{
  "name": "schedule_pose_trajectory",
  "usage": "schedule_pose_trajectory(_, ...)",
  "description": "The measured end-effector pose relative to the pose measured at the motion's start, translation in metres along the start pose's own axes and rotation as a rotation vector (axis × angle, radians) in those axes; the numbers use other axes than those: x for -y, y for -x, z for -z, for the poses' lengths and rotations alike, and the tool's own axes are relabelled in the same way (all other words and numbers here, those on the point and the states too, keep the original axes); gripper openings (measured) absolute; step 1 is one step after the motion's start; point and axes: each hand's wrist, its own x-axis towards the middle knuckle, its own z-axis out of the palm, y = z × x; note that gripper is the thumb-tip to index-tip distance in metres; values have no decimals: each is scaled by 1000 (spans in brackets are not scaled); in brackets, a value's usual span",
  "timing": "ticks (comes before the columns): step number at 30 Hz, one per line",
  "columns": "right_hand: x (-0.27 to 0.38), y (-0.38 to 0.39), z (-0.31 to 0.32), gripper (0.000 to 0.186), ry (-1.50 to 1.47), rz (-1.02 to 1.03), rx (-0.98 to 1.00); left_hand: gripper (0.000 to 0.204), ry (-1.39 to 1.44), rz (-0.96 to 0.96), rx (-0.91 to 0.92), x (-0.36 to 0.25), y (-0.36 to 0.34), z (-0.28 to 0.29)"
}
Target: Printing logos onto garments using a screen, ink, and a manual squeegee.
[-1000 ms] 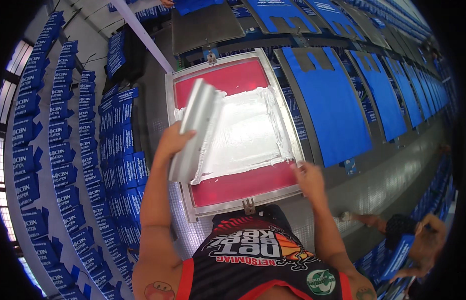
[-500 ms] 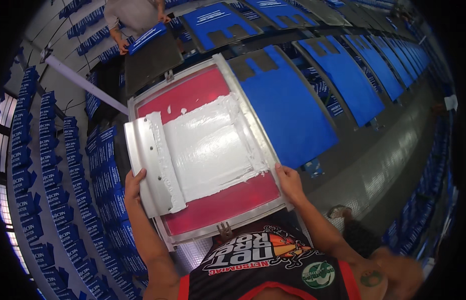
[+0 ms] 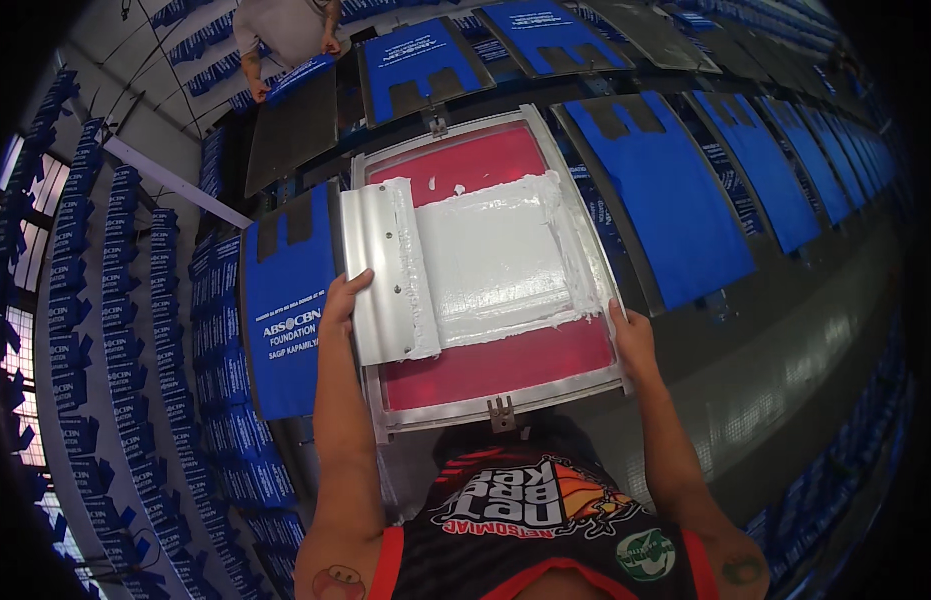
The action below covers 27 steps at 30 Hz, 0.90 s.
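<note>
A screen-printing frame [image 3: 455,418] with a pale metal rim and red mesh [image 3: 505,370] is held level in front of me. White ink [image 3: 500,260] covers the middle of the mesh in a thick, uneven-edged patch. Along the frame's left side lies a wide metal squeegee [image 3: 373,320], its inner edge caked with ink. My left hand [image 3: 345,302] is closed at the left edge, thumb on the squeegee; its other fingers are hidden underneath. My right hand [image 3: 633,342] grips the frame's right rail. Left of the frame, a blue fabric piece [image 3: 285,270] with white print lies on a board.
Across the table, another person [image 3: 285,35] handles a blue fabric piece [image 3: 303,78] over a dark board [image 3: 290,135]. Boards with blue fabric [image 3: 665,200] run in rows to the right. Printed blue pieces [image 3: 70,330] hang in columns on the left. A pale bar [image 3: 175,180] slants behind.
Both hands have carried the frame and squeegee to the right, off one board and over the neighbouring one. The printed blue fabric on the left has come into view.
</note>
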Motion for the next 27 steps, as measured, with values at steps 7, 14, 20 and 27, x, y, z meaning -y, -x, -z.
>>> schedule_pose_trajectory(7,-8,-40,6,61,17,-35,24,50,11,16,-111,2,2,-30)
schedule_pose_trajectory(14,-22,-62,2,59,136,-36,35,49,109,6,-82,28,-16,-24)
schedule_pose_trajectory(20,25,26,1,52,608,363,25,49,-354,-139,72,-29,-16,-51)
schedule_pose_trajectory(27,-13,108,-71,35,15,-310,807,39,-1377,-688,110,-95,-54,-170)
